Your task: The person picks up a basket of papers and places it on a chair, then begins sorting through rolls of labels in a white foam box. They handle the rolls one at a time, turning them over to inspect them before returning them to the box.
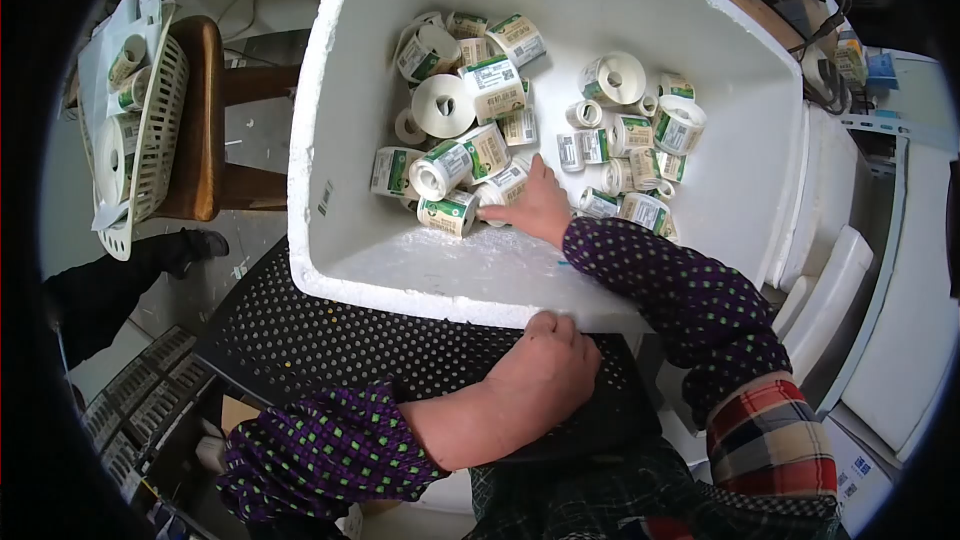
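Here's the right hand [540, 208], the working grip, down inside the box, thumb and forefinger apart with a label roll [505, 178] lying between them! Whether they're clamped on it, I cannot tell: the hand covers part of that roll. The thumb tip sits right beside another roll [446, 215] at the near edge of the pile.

The hand comes in from the right, palm down, its forearm in a dotted purple sleeve [665, 275] that crosses over the near right part of the box. And the left hand [552, 360]? Fingers curled, knuckles against the near rim of the white foam box [430, 308], wrist bent; what its fingertips do is hidden.

Out from the grip, then! A heap of rolls [443, 106] crowds in on the left and far side, stacked and tipped at all angles. On the right, a second cluster [632, 132] stands close beside the hand, a bare strip of box floor [560, 80] dividing the two at the far end.

Beneath it all, a black bench [300, 335] full of holes carries the box. Far left, a cream basket [165, 135] holds more rolls beside a wooden stool [203, 120], and just nearer, another person's leg [110, 285] reaches in, dark shoe on the floor.
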`<state>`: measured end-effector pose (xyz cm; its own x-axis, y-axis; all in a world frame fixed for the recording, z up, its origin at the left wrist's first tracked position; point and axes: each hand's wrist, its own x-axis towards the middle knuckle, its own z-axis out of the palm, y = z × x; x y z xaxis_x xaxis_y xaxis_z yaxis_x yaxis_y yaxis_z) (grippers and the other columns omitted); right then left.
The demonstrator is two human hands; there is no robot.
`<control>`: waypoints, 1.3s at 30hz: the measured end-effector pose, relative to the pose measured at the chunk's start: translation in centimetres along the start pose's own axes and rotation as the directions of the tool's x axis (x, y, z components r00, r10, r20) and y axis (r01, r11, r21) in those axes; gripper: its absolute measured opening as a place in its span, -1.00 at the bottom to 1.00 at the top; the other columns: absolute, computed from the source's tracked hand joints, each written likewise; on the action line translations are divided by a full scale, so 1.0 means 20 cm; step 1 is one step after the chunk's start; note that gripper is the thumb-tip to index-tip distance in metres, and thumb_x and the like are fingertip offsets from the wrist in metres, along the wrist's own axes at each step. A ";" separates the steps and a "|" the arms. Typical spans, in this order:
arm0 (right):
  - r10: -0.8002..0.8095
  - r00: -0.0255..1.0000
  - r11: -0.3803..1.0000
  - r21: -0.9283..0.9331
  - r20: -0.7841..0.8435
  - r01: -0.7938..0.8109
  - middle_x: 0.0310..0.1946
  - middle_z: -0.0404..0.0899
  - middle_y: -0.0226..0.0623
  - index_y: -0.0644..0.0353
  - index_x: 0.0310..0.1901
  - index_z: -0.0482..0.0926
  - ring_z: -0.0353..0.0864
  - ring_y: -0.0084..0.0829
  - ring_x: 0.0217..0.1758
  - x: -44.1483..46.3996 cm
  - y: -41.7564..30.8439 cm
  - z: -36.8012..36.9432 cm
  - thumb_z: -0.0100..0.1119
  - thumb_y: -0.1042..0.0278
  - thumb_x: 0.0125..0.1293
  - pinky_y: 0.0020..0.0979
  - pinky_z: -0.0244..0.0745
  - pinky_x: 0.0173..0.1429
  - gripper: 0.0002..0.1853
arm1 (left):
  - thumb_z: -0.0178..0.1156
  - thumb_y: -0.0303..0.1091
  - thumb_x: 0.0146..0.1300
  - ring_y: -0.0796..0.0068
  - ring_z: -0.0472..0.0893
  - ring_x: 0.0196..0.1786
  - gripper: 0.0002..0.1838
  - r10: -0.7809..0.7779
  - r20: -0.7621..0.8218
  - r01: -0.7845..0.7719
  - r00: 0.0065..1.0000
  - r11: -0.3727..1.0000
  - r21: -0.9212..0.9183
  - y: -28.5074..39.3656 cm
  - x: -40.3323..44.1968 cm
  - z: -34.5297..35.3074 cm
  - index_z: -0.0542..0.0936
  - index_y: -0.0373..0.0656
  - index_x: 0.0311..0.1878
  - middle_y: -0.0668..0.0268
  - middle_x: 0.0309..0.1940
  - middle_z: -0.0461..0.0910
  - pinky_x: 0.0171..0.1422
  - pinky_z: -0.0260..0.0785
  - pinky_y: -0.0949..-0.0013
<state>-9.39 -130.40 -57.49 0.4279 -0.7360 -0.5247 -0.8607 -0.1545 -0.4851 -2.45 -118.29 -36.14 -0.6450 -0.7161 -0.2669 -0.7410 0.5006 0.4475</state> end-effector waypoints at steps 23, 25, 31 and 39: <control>-0.321 0.933 0.756 -0.551 0.159 0.354 -0.07 0.46 -0.07 0.40 0.25 0.24 0.46 -0.15 0.06 -0.07 0.31 -0.26 0.48 -0.15 -0.21 -0.14 0.37 0.05 0.06 | 0.11 -0.28 0.09 0.39 0.52 -0.28 -0.78 0.021 -0.091 -0.016 0.996 0.998 0.058 0.00 -0.04 0.01 0.57 -0.22 -0.29 0.32 -0.45 0.57 -0.14 0.30 0.39; -0.317 0.933 0.765 -0.536 0.169 0.357 -0.08 0.47 -0.07 0.40 0.23 0.25 0.47 -0.13 0.06 -0.06 0.28 -0.29 0.48 -0.21 -0.22 -0.13 0.38 0.04 0.07 | 0.11 -0.28 0.09 0.39 0.52 -0.29 -0.78 0.020 -0.087 -0.016 0.996 0.998 0.053 -0.01 -0.03 0.01 0.57 -0.22 -0.29 0.32 -0.45 0.57 -0.14 0.30 0.39; -0.274 0.946 0.838 -0.440 0.171 0.322 -0.15 0.48 -0.07 0.33 -0.01 0.42 0.52 -0.11 -0.04 0.01 0.24 -0.27 0.43 -0.26 -0.15 -0.13 0.39 0.00 -0.15 | 0.09 -0.29 0.10 0.40 0.50 -0.31 -0.79 0.020 -0.087 -0.011 0.996 0.995 0.101 -0.01 -0.03 0.00 0.57 -0.22 -0.30 0.32 -0.46 0.56 -0.14 0.29 0.38; -0.531 0.847 0.786 -0.371 0.007 0.495 -0.12 0.48 -0.09 0.30 -0.01 0.45 0.50 -0.11 -0.02 0.01 0.30 -0.24 0.44 -0.08 -0.10 -0.14 0.39 0.01 -0.28 | 0.10 -0.28 0.10 0.42 0.48 -0.32 -0.80 0.031 -0.057 -0.027 0.998 0.996 0.081 -0.01 -0.04 -0.01 0.56 -0.21 -0.32 0.36 -0.48 0.54 -0.18 0.25 0.39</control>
<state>-15.86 -134.55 -57.23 0.8214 -0.5371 -0.1919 -0.5666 -0.7305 -0.3812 -1.75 -118.02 -35.90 -0.6562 -0.7266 -0.2036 -0.7363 0.5575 0.3835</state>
